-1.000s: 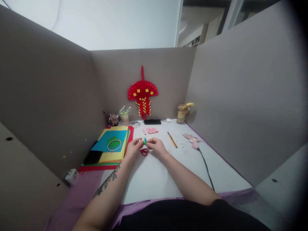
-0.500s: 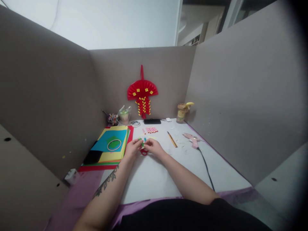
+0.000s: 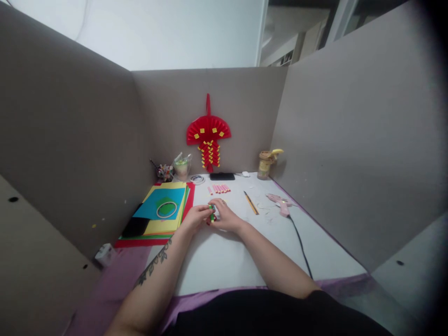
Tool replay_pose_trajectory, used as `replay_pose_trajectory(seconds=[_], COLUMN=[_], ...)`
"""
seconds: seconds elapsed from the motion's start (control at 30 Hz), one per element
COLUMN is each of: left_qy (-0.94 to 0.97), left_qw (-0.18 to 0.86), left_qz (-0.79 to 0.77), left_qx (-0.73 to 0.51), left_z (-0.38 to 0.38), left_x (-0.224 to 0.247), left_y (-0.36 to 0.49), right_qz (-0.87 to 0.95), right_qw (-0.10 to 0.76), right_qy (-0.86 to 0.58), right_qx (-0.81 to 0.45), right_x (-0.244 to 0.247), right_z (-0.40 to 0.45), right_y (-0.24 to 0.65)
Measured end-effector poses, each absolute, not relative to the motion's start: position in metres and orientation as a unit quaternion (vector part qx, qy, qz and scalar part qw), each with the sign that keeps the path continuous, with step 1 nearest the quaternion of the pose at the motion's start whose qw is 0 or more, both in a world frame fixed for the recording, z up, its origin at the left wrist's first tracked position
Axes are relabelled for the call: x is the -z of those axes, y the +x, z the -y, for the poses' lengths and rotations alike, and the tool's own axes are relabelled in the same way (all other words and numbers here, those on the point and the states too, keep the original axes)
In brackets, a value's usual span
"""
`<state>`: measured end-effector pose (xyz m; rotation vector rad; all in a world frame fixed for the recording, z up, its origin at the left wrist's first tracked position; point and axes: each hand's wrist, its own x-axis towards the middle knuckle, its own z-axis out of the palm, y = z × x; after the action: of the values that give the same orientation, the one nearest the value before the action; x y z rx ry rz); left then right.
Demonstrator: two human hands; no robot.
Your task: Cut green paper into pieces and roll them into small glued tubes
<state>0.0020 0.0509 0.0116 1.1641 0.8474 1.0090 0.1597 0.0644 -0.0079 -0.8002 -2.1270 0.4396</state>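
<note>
A small green paper roll [image 3: 212,214] with pale yellowish ends stands roughly upright between my hands, above the middle of the white tabletop. My left hand [image 3: 196,217] pinches it from the left with thumb and fingertips. From the right, my right hand [image 3: 225,217] curls round it, thumb at its lower end and fingers toward the top. Part of a red scissor-like handle [image 3: 208,223] shows under the fingers; the rest is hidden. Behind the hands, several small pink paper rolls [image 3: 221,189] with yellow ends lie in a row.
Coloured paper sheets [image 3: 164,226] with a ring [image 3: 167,210] lie at left. To the right are a yellow craft knife [image 3: 251,203] and a pink glue gun [image 3: 282,204] with its cord. A phone [image 3: 222,177], tape roll [image 3: 198,179] and cup [image 3: 264,165] line the back.
The green roll has turned more upright between my hands. My right fingers have spread and wrapped farther round it, covering the blue piece seen behind. The scissor-like handle is more covered.
</note>
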Motion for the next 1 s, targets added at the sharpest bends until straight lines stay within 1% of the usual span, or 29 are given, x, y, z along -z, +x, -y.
replay_pose_trajectory(seconds=[0.1, 0.27, 0.47, 0.6, 0.8, 1.0], left_qy=[0.513, 0.524, 0.525, 0.498, 0.462, 0.436], left_qw=[0.644, 0.618, 0.615, 0.643, 0.703, 0.738], left_qz=[-0.354, -0.372, -0.374, -0.358, -0.293, -0.272], left_qx=[-0.444, -0.454, -0.455, -0.458, -0.454, -0.438], left_z=[-0.053, -0.058, -0.053, -0.051, -0.056, -0.056], left_x=[-0.006, 0.002, -0.008, -0.014, -0.006, -0.007], left_y=[0.001, 0.001, 0.003, 0.005, 0.002, -0.001], right_qz=[0.836, 0.836, 0.835, 0.825, 0.788, 0.763], right_qw=[0.406, 0.41, 0.409, 0.408, 0.424, 0.438], right_qy=[-0.321, -0.315, -0.309, -0.298, -0.279, -0.265], right_qx=[-0.179, -0.182, -0.201, -0.254, -0.348, -0.395], right_x=[0.005, 0.005, 0.005, 0.005, 0.005, 0.007], right_z=[-0.061, -0.059, -0.061, -0.064, -0.064, -0.066], right_y=[0.157, 0.155, 0.158, 0.16, 0.161, 0.162])
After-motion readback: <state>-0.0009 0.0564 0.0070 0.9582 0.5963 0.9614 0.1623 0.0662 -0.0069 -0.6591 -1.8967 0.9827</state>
